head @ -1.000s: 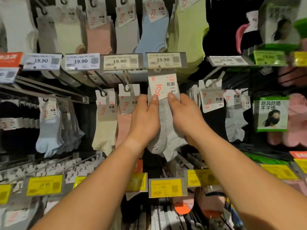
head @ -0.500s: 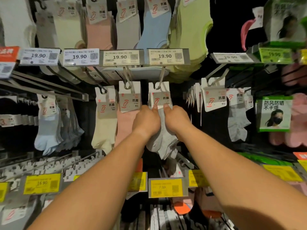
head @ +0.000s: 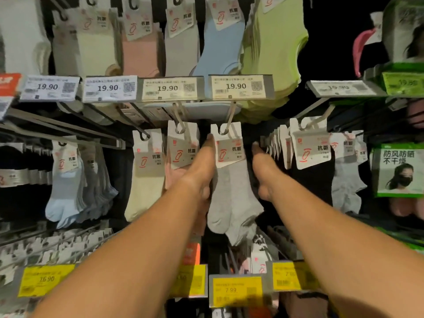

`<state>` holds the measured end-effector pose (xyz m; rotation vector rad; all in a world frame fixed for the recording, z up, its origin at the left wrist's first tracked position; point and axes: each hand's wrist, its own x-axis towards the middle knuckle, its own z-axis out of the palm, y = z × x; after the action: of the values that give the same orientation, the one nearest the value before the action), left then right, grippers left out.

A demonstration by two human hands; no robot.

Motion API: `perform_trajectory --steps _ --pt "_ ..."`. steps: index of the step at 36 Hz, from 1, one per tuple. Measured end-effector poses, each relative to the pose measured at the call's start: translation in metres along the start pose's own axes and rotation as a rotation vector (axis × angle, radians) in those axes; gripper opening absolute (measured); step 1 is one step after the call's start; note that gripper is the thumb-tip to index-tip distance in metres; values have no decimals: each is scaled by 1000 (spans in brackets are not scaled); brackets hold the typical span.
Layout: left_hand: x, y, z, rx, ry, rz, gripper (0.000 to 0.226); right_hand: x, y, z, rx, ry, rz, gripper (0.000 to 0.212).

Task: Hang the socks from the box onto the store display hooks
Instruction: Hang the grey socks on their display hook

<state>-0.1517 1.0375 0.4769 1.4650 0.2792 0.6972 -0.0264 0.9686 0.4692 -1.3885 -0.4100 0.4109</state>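
Hanging: soft grey socks (head: 231, 198) (card header) on hook (head: 230, 118) | hands: left (head: 202, 166), right (head: 263, 171) flat, fingers straight

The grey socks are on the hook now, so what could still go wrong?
The grey socks hang from the hook only by the small hole in their card, near the hook's tip, so a bump might knock them off. The left hand sits right against the card, and pulling it away carelessly might drag the pair forward. The right hand is close to the packed white cards next door and might snag them.
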Motion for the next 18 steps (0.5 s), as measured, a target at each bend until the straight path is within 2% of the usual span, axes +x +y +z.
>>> perform_trajectory --steps 3,5,10,13,18 --pt "7 -6 10 -107 -24 -46 56 -2 13 14 58 -208 -9 68" --pt "14 -10 10 -137 4 -47 54 -2 18 17 79 -244 -36 64" --pt "33 -11 -1 -189 15 -42 63 15 9 9 99 -169 -25 69" --pt "45 -16 1 -295 43 -69 63 69 9 6 121 -101 -21 84" --pt "71 -21 -6 -338 118 -77 50 69 0 20 117 -178 -51 62"
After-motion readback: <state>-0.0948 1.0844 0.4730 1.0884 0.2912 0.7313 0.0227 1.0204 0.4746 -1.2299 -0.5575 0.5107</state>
